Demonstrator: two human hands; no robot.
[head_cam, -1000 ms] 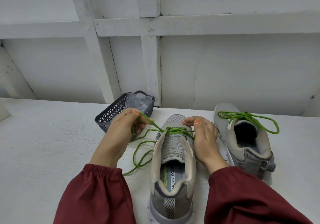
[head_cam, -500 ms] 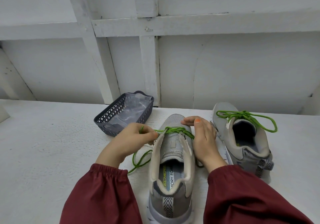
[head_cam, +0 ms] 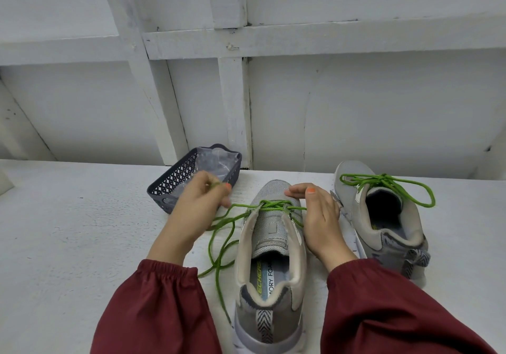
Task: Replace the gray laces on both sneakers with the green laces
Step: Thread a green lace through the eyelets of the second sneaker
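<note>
A grey sneaker (head_cam: 269, 247) stands in front of me, heel toward me, with a green lace (head_cam: 273, 206) threaded across its front eyelets. My left hand (head_cam: 201, 204) is raised left of the toe and pinches the lace; loose green loops (head_cam: 219, 247) trail on the table below it. My right hand (head_cam: 319, 214) rests against the sneaker's right side, with fingers curled over the toe and the laced part. A second grey sneaker (head_cam: 383, 225) stands to the right, laced in green, with a loose green loop (head_cam: 405, 186) on top.
A dark perforated basket (head_cam: 175, 189) lined with clear plastic sits behind my left hand, near the white panelled wall (head_cam: 356, 101). The white tabletop (head_cam: 68, 244) stretches to the left. Red sleeves cover both forearms.
My left hand has lifted up and to the left from beside the sneaker, drawing the green lace out. My right hand has stayed on the sneaker's toe.
</note>
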